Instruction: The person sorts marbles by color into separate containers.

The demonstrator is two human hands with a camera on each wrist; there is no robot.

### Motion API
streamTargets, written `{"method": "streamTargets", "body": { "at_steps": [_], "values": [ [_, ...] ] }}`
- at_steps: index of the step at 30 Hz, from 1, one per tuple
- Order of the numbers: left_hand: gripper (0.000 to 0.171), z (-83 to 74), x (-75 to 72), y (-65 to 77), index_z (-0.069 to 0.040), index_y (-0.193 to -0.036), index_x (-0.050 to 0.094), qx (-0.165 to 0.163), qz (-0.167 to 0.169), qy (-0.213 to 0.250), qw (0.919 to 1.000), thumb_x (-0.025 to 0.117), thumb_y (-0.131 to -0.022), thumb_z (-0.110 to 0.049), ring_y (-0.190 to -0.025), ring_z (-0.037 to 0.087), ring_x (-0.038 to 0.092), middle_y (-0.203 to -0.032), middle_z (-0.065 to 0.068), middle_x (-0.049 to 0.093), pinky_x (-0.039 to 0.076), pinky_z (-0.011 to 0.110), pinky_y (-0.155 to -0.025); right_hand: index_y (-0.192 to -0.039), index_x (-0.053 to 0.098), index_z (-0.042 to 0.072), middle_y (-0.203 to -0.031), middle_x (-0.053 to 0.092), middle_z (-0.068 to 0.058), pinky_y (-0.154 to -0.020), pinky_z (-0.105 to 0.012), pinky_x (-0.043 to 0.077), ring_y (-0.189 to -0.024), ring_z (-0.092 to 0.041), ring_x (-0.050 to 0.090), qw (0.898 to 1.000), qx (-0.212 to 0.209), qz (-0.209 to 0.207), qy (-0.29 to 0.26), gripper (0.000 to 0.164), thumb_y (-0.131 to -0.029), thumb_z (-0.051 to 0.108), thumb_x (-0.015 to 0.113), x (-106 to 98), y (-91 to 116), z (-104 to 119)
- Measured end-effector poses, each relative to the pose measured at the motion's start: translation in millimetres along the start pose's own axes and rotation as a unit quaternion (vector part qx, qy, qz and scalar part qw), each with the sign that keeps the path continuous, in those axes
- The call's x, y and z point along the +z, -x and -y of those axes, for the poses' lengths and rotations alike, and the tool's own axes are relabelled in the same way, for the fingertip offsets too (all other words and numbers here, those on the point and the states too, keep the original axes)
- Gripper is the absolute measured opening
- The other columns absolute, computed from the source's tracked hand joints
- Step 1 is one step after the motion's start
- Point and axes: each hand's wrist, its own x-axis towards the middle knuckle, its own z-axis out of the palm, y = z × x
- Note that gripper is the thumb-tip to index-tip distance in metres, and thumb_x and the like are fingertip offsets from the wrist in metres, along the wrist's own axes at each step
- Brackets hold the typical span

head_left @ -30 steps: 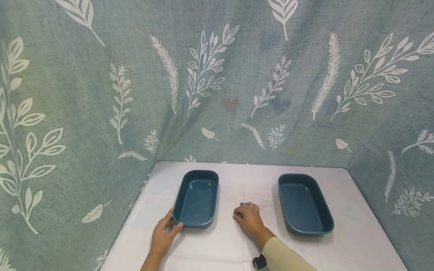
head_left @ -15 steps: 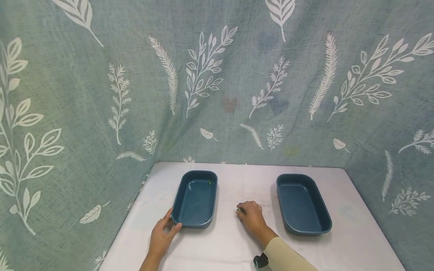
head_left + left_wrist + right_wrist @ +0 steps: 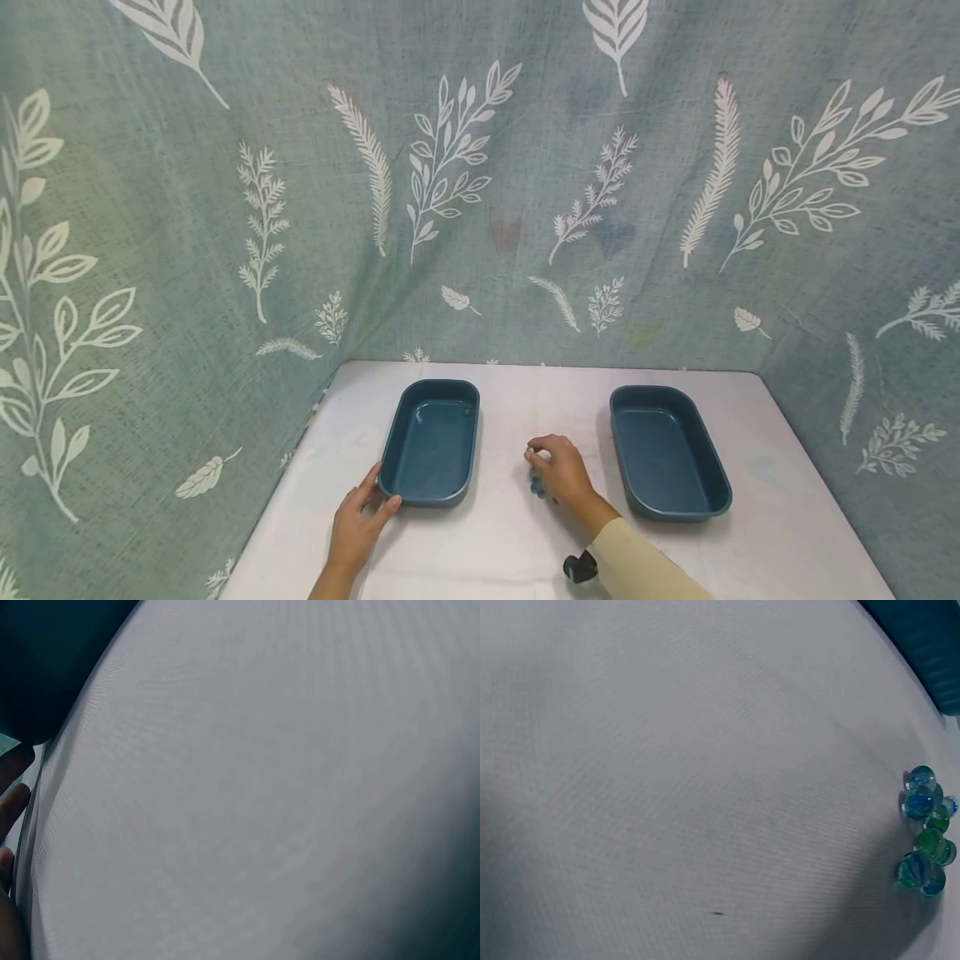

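Note:
My left hand point(image 3: 355, 527) rests against the near left corner of the left blue tray point(image 3: 431, 454), thumb at its near side and fingers along its left side. In the left wrist view, a few fingertips point(image 3: 16, 802) show beside the dark tray point(image 3: 52, 667). My right hand point(image 3: 562, 473) is between the two trays, its thumb and forefinger pinching a small marble point(image 3: 530, 450), mostly hidden by the fingers. Just below that hand, a cluster of marbles point(image 3: 537, 487) lies on the white cloth. The right wrist view shows these glass marbles point(image 3: 930, 841) as blue and green.
A small green marble point(image 3: 467, 412) sits near the far right corner inside the left tray. The right blue tray point(image 3: 675, 462) stands to the right of my right forearm. Leaf-patterned green cloth point(image 3: 480, 208) hangs behind and beside the white-covered table point(image 3: 480, 558).
My right hand has come up off the marble cluster with a marble between its fingertips, and the cluster below now shows. My left hand keeps its place at the left tray.

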Motion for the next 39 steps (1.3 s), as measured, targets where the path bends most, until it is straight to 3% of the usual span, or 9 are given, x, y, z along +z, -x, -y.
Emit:
{"method": "streamTargets", "body": {
  "at_steps": [8, 21, 39],
  "values": [
    [0.073, 0.8, -0.2, -1.6, -0.029, -0.147, 0.045, -0.006, 0.009, -0.004, 0.9999, 0.074, -0.083, -0.049, -0.117, 0.028, 0.053, -0.111, 0.004, 0.069, 0.037, 0.056, -0.101, -0.105, 0.07, 0.016, -0.09, 0.061, 0.013, -0.075, -0.031, 0.053, -0.084, -0.008, 0.057, 0.999, -0.005, -0.001, -0.037, 0.016, -0.091, 0.024, 0.071, -3, -2, 5],
    [0.073, -1.9, -1.8, -2.7, -0.029, -0.146, 0.046, 0.0, 0.007, -0.004, 1.0, 0.075, -0.082, -0.049, -0.116, 0.027, 0.054, -0.11, 0.003, 0.069, 0.037, 0.056, -0.101, -0.108, 0.07, 0.01, -0.093, 0.063, 0.014, -0.074, -0.027, 0.053, -0.085, -0.006, 0.057, 0.998, -0.042, -0.007, -0.039, 0.022, -0.091, 0.024, 0.071, -6, -14, 18],
    [0.074, -0.1, -0.6, 0.5, -0.026, -0.146, 0.047, -0.012, 0.001, -0.001, 0.9999, 0.076, -0.081, -0.049, -0.115, 0.029, 0.055, -0.108, 0.004, 0.069, 0.041, 0.054, -0.099, -0.106, 0.071, 0.015, -0.091, 0.062, 0.012, -0.069, -0.024, 0.053, -0.081, -0.007, 0.057, 0.997, -0.054, 0.013, -0.056, 0.018, -0.091, 0.025, 0.071, 4, -34, 37]
  ]
}}
